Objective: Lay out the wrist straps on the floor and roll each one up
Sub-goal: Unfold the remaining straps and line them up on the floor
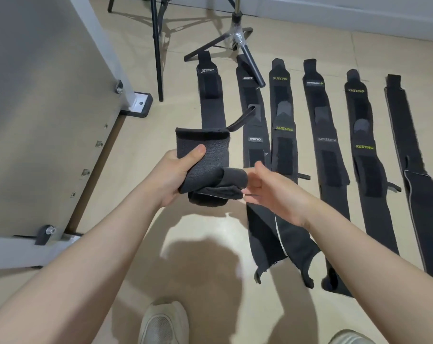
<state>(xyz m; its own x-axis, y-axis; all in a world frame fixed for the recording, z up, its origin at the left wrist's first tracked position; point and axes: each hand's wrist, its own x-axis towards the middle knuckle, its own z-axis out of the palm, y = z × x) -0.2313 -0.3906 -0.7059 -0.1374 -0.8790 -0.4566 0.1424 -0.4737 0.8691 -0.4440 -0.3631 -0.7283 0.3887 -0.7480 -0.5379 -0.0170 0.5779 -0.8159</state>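
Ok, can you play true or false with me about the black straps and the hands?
1. The left hand holds a partly rolled wrist strap. True.
2. The right hand grips a strap too. False: its fingers are straight beside the roll, holding nothing.
3. Three straps show XUEYING in yellow-green letters. False: two do, the nearer-left one and the farther-right one.
4. A tripod leg lies over the far end of one strap. True.
5. The XTEP strap lies leftmost on the floor. True.

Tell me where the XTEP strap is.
In the head view the XTEP strap lies leftmost in the floor row, beside the tripod leg; its near end is lifted in the left hand.
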